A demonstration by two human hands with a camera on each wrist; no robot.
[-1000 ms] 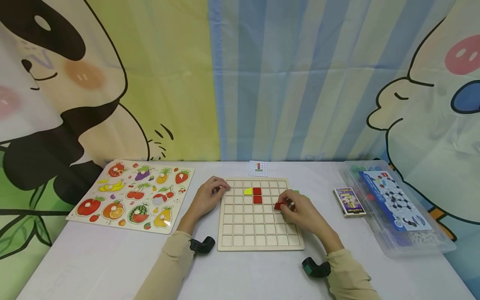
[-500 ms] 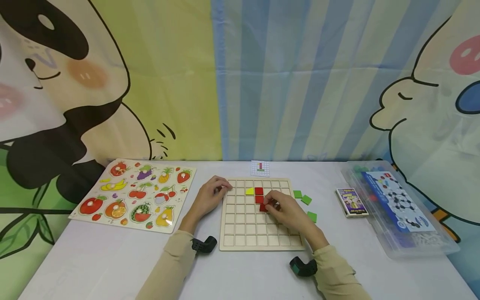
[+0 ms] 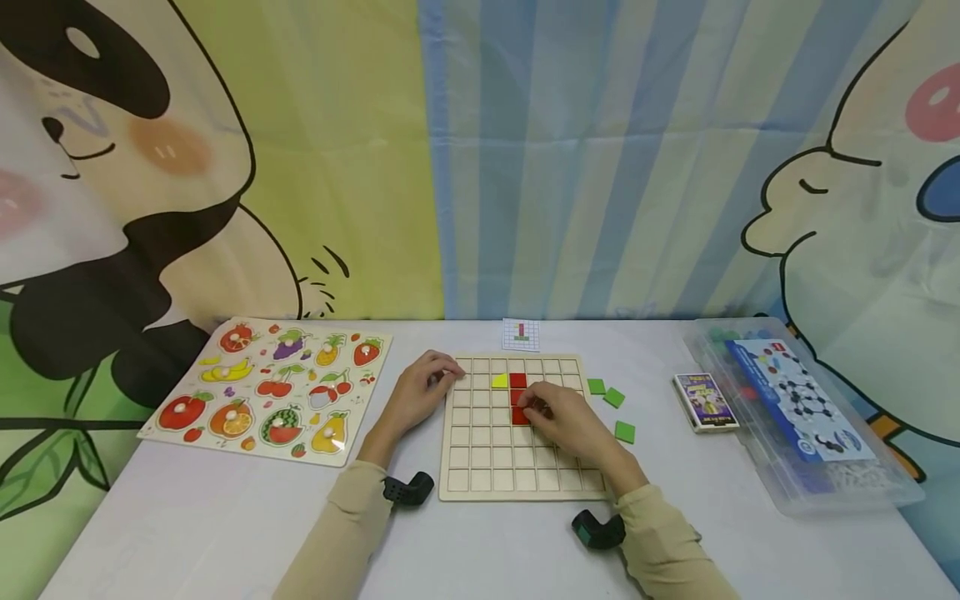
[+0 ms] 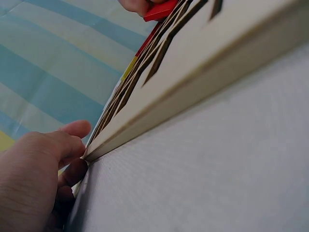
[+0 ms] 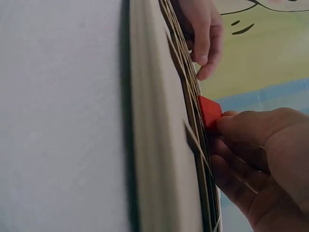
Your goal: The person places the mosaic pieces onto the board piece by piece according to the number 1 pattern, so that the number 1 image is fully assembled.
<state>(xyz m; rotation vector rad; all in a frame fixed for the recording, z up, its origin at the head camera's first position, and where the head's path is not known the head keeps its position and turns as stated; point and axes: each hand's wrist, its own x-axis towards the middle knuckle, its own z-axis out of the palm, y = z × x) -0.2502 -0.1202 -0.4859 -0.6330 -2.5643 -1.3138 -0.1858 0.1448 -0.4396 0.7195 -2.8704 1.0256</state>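
A red square tile (image 3: pixel 521 416) is pinched between the curled fingertips of the right hand (image 3: pixel 564 419) and held over the wooden grid board (image 3: pixel 517 479), directly below two red tiles (image 3: pixel 517 388) already seated in the fourth column; the right wrist view shows its near edge still raised above the frame. The left hand (image 3: pixel 422 390) is rested against the board's upper left corner, its fingers loosely curled round the edge, thumb on top, as seen from the left wrist camera. One yellow triangular tile (image 3: pixel 499 382) is set just left of the top red one. Three red tiles are counted in all, one yellow, and three green square tiles (image 3: pixel 613 397) are scattered on the white table (image 3: pixel 187 525) just right of the board. One small pattern card (image 3: pixel 521 334) is placed beyond the board's far edge. One fruit puzzle (image 3: pixel 270 387) is laid to the left, one card box (image 3: pixel 705 402) and one clear plastic case (image 3: pixel 795 417) to the right.
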